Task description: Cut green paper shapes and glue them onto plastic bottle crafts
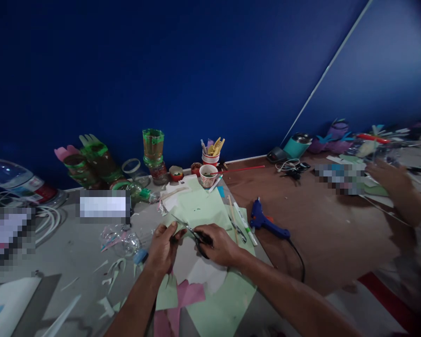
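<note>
My right hand (215,245) is closed round the black handles of a pair of scissors (189,228). The blades are parted and point up and left, close to the thumb of my left hand (164,248). That left hand is closed in a pinch; a small dark piece seems to be between its fingers, too hidden to name. Beneath both hands lie pale green paper sheets (205,206), white paper scraps (208,275) and pink paper pieces (191,294).
A blue glue gun (268,223) lies on the right with its cord trailing forward. Markers (245,224) lie beside the papers. Paper cups (208,177), cut bottles (153,154) and a water bottle (24,185) line the back. At far right is another person's hand (389,178).
</note>
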Motion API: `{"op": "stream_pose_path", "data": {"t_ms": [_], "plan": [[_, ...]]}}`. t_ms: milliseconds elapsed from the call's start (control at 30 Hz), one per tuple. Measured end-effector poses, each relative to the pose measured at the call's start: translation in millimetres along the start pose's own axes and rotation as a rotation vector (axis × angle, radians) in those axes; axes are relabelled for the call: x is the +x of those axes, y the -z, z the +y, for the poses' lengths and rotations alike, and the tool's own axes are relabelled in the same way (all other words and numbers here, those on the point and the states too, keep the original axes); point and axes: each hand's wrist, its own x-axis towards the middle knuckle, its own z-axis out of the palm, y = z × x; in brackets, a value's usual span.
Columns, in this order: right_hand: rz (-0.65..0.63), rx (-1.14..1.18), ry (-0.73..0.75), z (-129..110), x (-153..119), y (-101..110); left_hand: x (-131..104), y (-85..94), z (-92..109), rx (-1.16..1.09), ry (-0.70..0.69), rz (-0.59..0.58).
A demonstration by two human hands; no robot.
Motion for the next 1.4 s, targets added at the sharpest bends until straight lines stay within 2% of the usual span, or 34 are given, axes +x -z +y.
{"op": "stream_pose_path", "data": {"t_ms": [467,600,767,1000,1167,1400], "plan": [[-0.048,-0.013,0.001,-3.9,0.4,3.2,3.2,2.9,-1.0,-0.068,-0.014,0.019],[-0.057,-0.035,-0.002,-4.4,0.8,3.3,3.8,2.3,-2.3,-0.018,0.003,0.024],[-0.056,-0.033,-0.007,-5.3,0.5,3.7,3.9,3.5,-5.7,0.038,-0.038,0.01],[-0.013,0.0,-0.042,-1.9,0.0,1.3,-1.2,2.3,-2.2,0.057,-0.025,-0.094],[0.001,-0.015,-0.049,-0.2,-0.2,0.0,-1.9,2.0,0.5,0.063,-0.017,-0.109],[-0.012,-0.013,-0.059,-3.2,0.5,1.3,0.8,3.4,1.7,0.057,-0.113,-0.059]]}}
